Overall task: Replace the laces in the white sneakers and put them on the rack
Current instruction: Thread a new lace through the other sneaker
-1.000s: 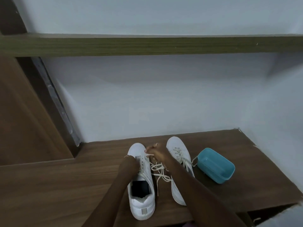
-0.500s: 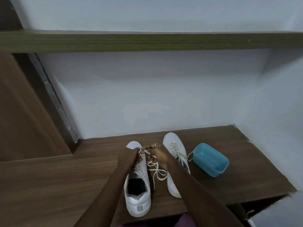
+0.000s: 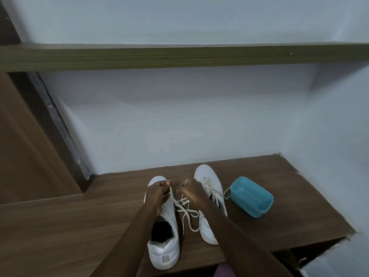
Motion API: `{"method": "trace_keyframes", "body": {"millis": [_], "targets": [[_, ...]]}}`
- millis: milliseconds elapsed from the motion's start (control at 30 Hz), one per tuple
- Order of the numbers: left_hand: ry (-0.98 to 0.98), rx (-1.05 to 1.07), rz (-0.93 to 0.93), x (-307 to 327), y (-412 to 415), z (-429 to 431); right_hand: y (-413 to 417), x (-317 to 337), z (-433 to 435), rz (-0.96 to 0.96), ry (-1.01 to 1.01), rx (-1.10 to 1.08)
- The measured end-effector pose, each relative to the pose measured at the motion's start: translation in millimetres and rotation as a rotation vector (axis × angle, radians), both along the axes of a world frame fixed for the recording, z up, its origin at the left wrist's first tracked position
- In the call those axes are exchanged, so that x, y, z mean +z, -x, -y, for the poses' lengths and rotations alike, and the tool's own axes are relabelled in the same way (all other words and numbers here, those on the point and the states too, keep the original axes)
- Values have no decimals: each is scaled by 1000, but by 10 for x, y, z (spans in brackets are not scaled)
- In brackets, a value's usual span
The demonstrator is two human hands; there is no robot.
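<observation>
Two white sneakers stood side by side near the front edge of the wooden shelf (image 3: 279, 206), toes toward the back wall. Half a second before, both hands had been bunched together over the left sneaker (image 3: 165, 248). Now they had drawn apart. The cream lace (image 3: 187, 211) ran taut from the left grip (image 3: 157, 191), which pinched one end above the toe, down to the loose coils between the shoes. The right grip (image 3: 189, 189) was clenched on another stretch of it, just beside the right sneaker (image 3: 205, 174), which looked already laced. I judged the lace freshly pulled through a low eyelet. The upper eyelets were still bare, so racking was far off. Nearer the right edge sat a blue plastic container (image 3: 252, 196).
</observation>
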State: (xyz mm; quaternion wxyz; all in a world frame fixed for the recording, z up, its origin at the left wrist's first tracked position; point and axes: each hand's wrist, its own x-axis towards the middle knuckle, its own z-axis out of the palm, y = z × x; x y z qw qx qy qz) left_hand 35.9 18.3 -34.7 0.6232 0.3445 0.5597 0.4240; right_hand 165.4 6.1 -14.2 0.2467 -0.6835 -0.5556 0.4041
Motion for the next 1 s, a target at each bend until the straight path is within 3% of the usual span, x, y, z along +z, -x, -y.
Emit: {"method": "trace_keyframes", "body": {"millis": [133,200,267,367,467,700,833,1000], "targets": [[-50,-146,5,11,3,0,119,-49,20,-271,-107,-72],[-48,-108,-46,30,41,-13,152,-93,4,-359,-111,-139],[-104,-17,-324,25,129,-51,189,-155,-24,-376,-86,-192],[-126,-53,-736,-43,272,-104,244,-240,-89,-134,-106,-146],[-68,-116,-781,-110,310,-170,300,-288,-116,-16,-108,-73],[-103,-228,-1119,-138,271,-309,393,-432,-194,240,-164,38],[-54,-141,-978,-159,275,-269,386,-471,-217,341,-217,137],[-116,-227,-983,-261,313,-255,393,-420,-200,467,-238,269]]}}
